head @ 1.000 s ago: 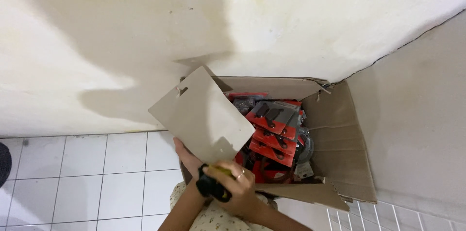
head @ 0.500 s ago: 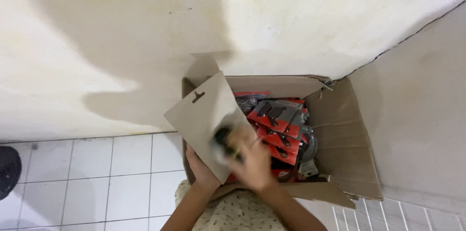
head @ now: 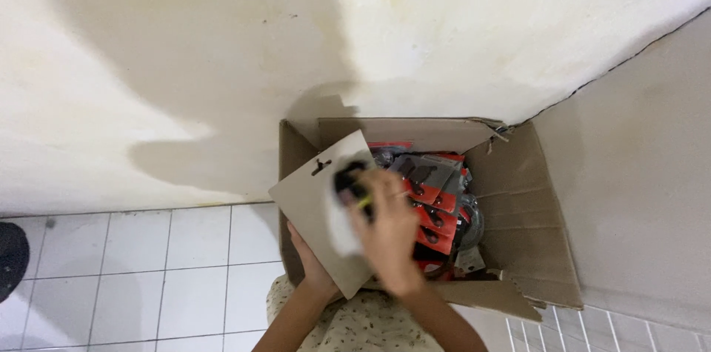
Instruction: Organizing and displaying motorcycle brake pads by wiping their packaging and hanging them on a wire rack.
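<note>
While my left hand [head: 315, 259] grips the near edge of a flat cardboard backing card [head: 326, 211] and holds it over the left side of the open cardboard box [head: 544, 226], my right hand [head: 389, 230] is closed around a small black tool [head: 348, 182], pressing it against the card. Red and grey packs [head: 433, 208] fill the box on the tiled floor [head: 148, 270]. Judging by that, the tool is out but not yet set anywhere.
</note>
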